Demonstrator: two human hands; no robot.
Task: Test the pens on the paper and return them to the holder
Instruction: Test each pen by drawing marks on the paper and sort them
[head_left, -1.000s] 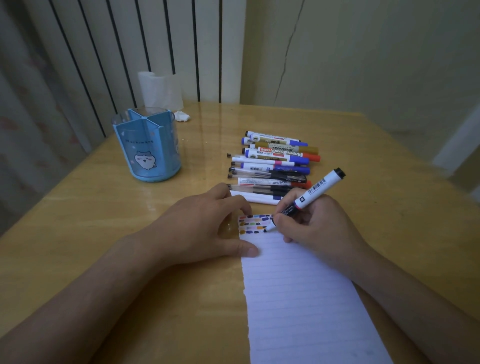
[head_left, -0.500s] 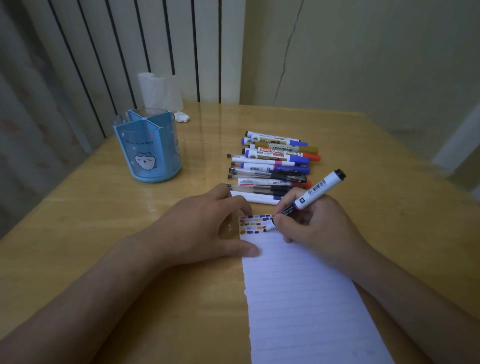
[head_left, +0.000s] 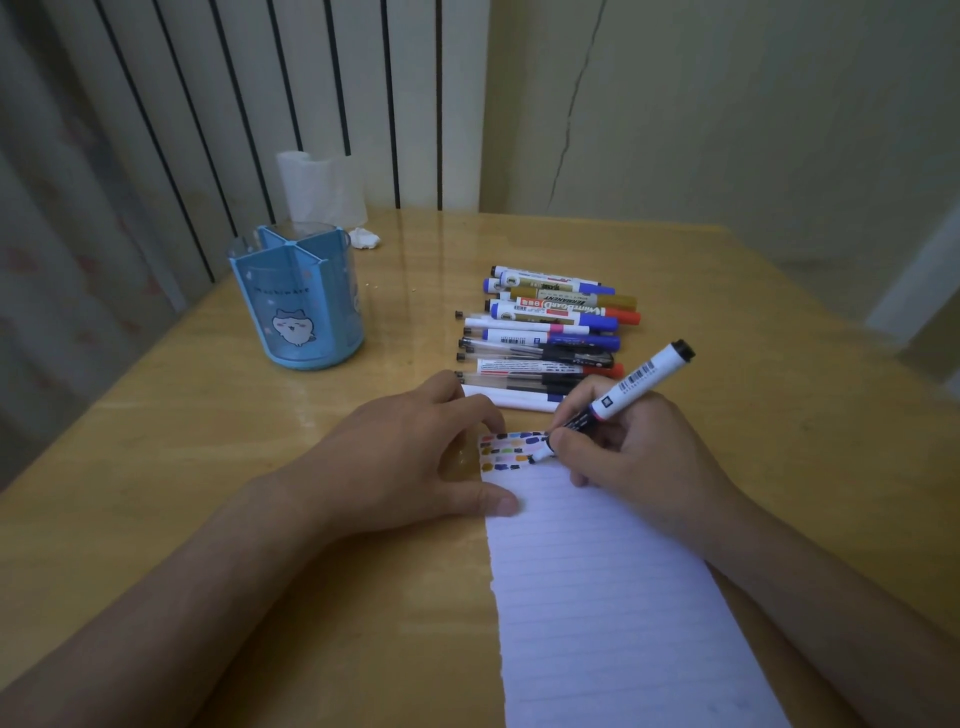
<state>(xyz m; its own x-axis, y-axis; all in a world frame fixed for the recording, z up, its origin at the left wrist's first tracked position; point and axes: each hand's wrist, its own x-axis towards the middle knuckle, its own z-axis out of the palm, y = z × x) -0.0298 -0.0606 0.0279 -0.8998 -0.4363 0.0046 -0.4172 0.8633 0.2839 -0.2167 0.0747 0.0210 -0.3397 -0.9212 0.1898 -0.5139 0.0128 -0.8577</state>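
The scene is dim, with a muted, greenish-yellow cast. Soft reflections streak the glossy yellow wooden tabletop (head_left: 431, 260) toward twelve o'clock, near the white slatted panel (head_left: 311, 93). Shadows are faint. Wide-angle distortion bends the edges, and the pale curtain (head_left: 62, 270) at nine o'clock is blurred.

Both forearms are bare from the wrist to the frame's edge, with no sleeve showing. The left hand (head_left: 415, 452) and the right hand (head_left: 639, 457) are bare too; the left thumb shows a short, unpainted nail
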